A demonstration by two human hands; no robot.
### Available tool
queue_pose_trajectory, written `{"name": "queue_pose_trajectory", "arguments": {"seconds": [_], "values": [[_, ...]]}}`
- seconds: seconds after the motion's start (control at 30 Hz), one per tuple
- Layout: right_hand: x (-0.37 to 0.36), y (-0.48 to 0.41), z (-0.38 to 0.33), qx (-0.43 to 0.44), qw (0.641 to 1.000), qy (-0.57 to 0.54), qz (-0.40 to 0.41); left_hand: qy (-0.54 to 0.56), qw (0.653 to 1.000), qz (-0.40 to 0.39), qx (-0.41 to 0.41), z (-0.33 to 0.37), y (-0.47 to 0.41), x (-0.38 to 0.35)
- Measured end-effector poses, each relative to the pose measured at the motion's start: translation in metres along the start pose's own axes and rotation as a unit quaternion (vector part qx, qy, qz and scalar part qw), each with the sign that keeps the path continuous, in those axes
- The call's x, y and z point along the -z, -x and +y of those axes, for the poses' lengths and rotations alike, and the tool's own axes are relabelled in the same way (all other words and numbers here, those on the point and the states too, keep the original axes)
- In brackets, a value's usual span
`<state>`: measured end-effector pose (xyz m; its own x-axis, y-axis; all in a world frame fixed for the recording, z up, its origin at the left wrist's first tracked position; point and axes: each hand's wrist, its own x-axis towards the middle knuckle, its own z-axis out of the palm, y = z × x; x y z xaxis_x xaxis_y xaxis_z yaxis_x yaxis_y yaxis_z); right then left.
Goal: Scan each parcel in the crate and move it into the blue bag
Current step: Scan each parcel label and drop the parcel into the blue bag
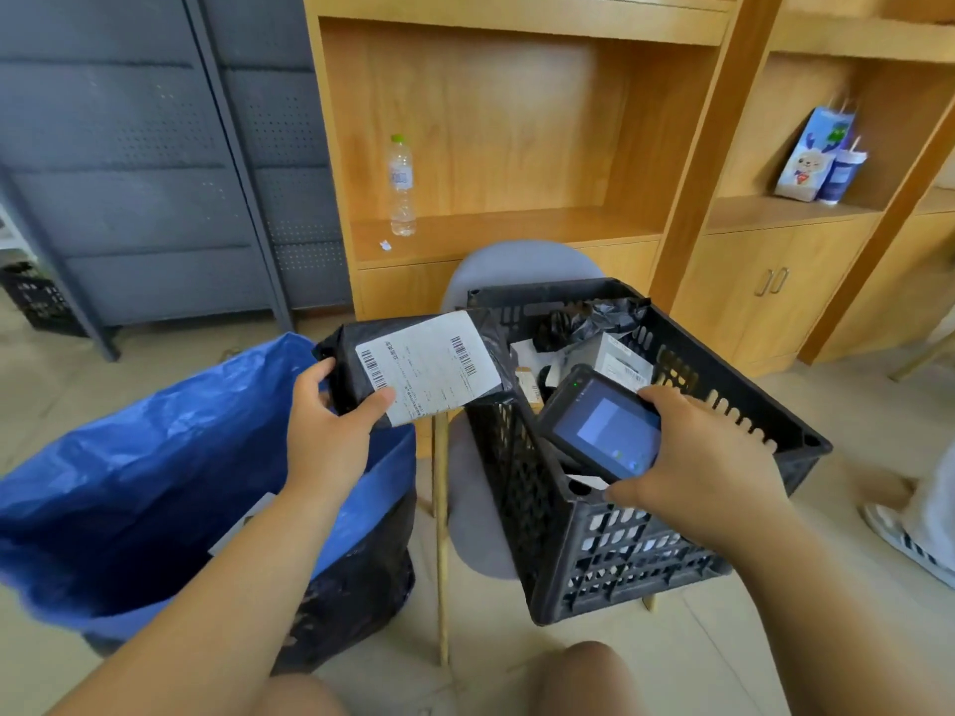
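Note:
My left hand point(330, 421) grips a black plastic parcel point(413, 364) with a white barcode label facing up, held between the blue bag and the crate's left rim. My right hand point(708, 457) holds a dark handheld scanner point(602, 423) with a lit screen over the black plastic crate point(646, 555). Inside the crate lie several more parcels point(615, 348), black and white wrapped. The open blue bag point(155, 457) stands at the left, with a white label showing inside it.
The crate rests on a grey chair point(517, 266) with wooden legs. Wooden shelving behind holds a water bottle point(402, 186) and a paper gift bag point(814, 152). Grey metal racks stand at the left. Another person's sandalled foot point(909, 545) is at the right edge.

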<state>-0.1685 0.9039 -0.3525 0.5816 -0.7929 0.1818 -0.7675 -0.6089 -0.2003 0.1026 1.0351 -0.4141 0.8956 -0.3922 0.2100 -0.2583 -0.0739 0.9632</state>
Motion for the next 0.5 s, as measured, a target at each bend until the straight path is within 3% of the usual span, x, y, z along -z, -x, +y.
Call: {"name": "queue_pose_trajectory", "arguments": {"seconds": [0.13, 0.27, 0.37, 0.5], "values": [[-0.013, -0.010, -0.037, 0.048, 0.998, -0.019, -0.023, -0.001, 0.997, 0.062, 0.049, -0.019, -0.007, 0.045], [-0.022, -0.017, -0.069, 0.083, 0.995, -0.039, -0.042, -0.076, 0.987, 0.121, 0.076, -0.038, -0.018, 0.088], [-0.025, -0.020, -0.081, 0.092, 0.993, -0.043, -0.054, -0.146, 0.983, 0.057, 0.095, -0.054, -0.033, 0.106], [-0.026, -0.022, -0.080, 0.090, 0.994, -0.034, -0.056, -0.242, 0.953, -0.060, 0.171, -0.074, -0.039, 0.109]]}}
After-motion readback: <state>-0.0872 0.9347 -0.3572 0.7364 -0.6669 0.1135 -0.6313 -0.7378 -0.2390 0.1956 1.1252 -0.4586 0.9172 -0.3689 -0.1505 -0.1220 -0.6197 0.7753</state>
